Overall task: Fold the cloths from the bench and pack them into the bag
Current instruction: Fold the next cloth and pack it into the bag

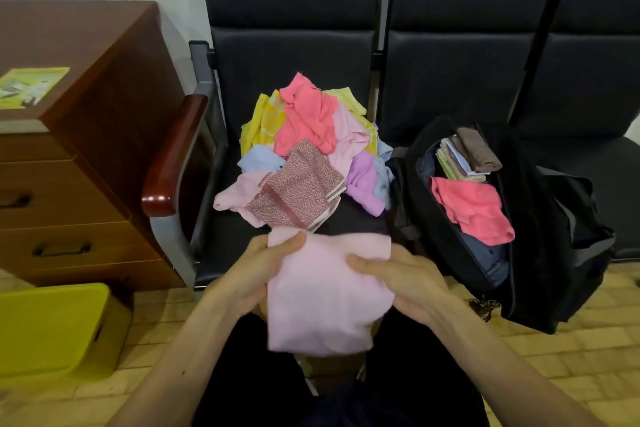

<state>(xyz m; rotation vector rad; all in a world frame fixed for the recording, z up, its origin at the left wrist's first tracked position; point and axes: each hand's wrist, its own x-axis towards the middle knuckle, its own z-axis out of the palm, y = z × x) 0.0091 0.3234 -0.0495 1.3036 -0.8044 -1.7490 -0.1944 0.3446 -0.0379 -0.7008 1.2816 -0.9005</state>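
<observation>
The fingers of both hands are hidden under the pink cloth; only the thumbs and the backs of the hands show. The cloth's edges are blurred, and its lower end hangs over the person's dark lap, so the fold lines are hard to make out. The left hand grips the cloth's left edge with the thumb on top. The right hand grips the right edge the same way. The hands are apart, with the cloth between them.

The pink cloth is soft, plain and pale, folded to a rough rectangle.

Just beyond the hands, a loose pile of cloths lies crumpled on the black padded surface: yellow, coral, lilac and pale blue, with a small-print patterned cloth nearest the hands. Beyond the right hand and to its right, the black fabric bag stands open on the surface. Inside it are a crumpled coral cloth and a stack of folded pieces topped by a brown cloth; what lies deeper is dark and unclear. To the left of the left hand are a wooden cabinet and a yellow bin, both cut off by the frame.
</observation>
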